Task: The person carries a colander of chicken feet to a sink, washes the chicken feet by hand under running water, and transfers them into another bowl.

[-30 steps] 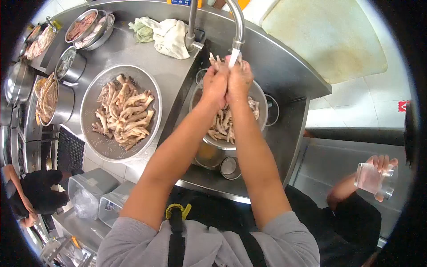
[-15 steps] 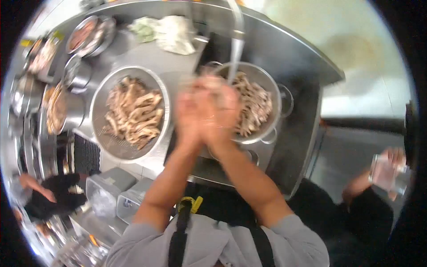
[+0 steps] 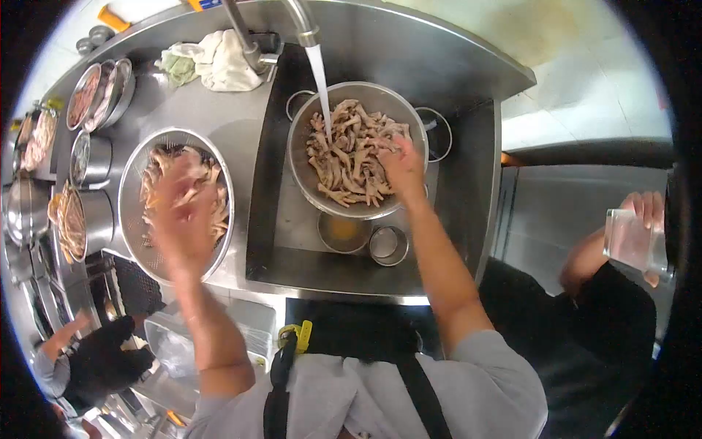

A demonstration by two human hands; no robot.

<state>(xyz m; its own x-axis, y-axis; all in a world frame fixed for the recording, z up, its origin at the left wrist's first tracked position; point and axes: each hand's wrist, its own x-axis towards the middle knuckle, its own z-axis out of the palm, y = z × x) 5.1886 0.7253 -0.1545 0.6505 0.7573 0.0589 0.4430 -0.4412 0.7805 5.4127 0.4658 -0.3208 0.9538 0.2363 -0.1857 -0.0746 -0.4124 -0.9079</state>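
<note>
My right hand (image 3: 404, 167) reaches into the large metal pot (image 3: 301, 186) in the sink. Its fingers are curled on a chicken foot (image 3: 384, 144) at the right side of the heap. Many more chicken feet (image 3: 351, 157) fill the pot, and water from the faucet (image 3: 311, 36) runs onto them. Off to the left, my left hand (image 3: 183, 219) is over the perforated colander (image 3: 131, 227), smeared by motion. Chicken feet (image 3: 219, 208) lie in that colander, partly hidden by the hand. Whether the left fingers hold anything cannot be made out.
Two small metal containers (image 3: 388, 245) sit in the sink (image 3: 292, 267) below the pot. Cloths (image 3: 227, 62) lie on the counter behind. Metal bowls (image 3: 84, 95) and pots (image 3: 99, 219) with food stand at left. A person's hand (image 3: 643, 212) holds a clear container (image 3: 621, 234) at right.
My hands were together, blurred, between colander and pot. They have parted: the left has moved over the colander, the right into the pot. The camera view has shifted.
</note>
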